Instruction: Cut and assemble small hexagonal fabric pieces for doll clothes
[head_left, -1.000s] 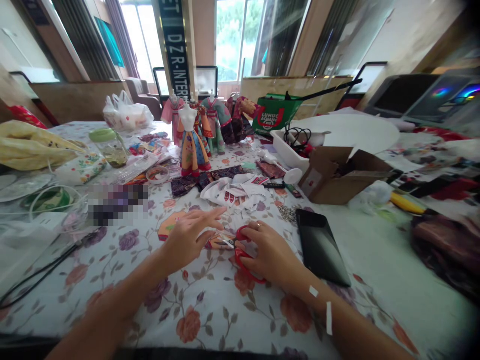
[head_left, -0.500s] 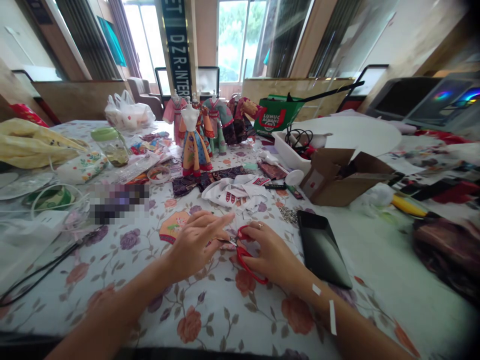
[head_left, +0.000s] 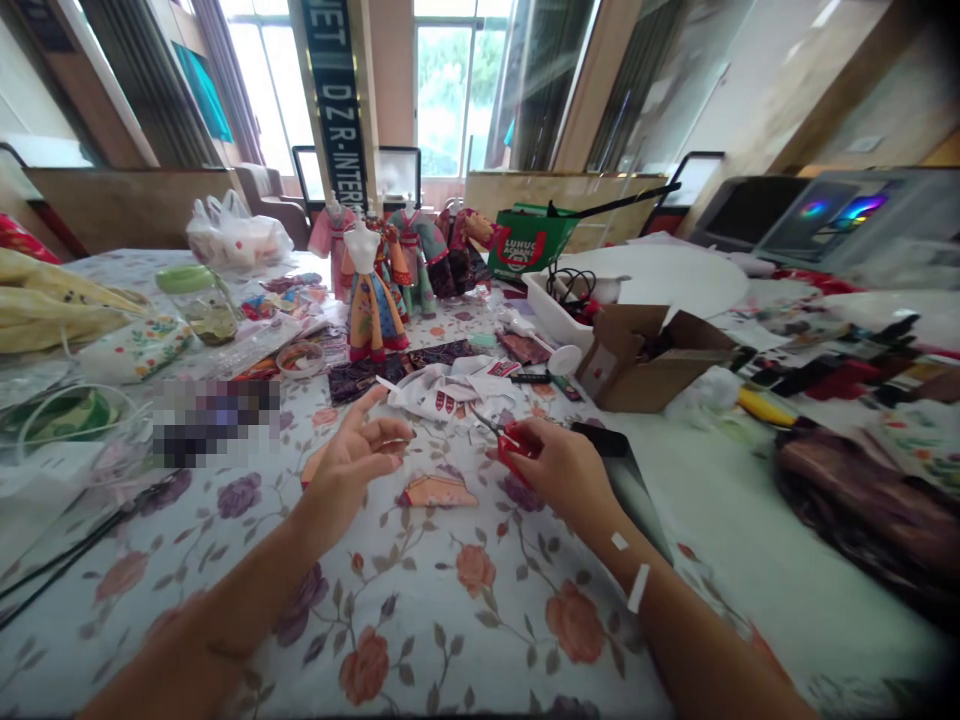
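Note:
My right hand [head_left: 562, 465] is closed on red-handled scissors [head_left: 511, 452], whose blades point up and left beside a crumpled white wrapper [head_left: 442, 392]. My left hand [head_left: 341, 475] hovers over the tablecloth with its fingers apart. A small white strip [head_left: 385, 384] shows at its index fingertip and seems stuck there. Between the hands an orange printed fabric piece [head_left: 441, 491] lies on the cloth. Another orange piece [head_left: 309, 466] is mostly hidden beneath the left hand. Two white strips also cling to my right forearm.
Dressed doll forms [head_left: 367, 300] stand farther back, with dark patterned fabric [head_left: 352, 382] before them. To the right are a black tablet-like device [head_left: 637, 500], partly covered by my arm, a cardboard box [head_left: 637, 370] and a white bin [head_left: 551, 305]. A lidded jar [head_left: 199, 305] stands left.
My hands have moved apart: the left went left and opened, the right lifted the scissors forward. The orange fabric piece between them is now uncovered. The view has shifted slightly.

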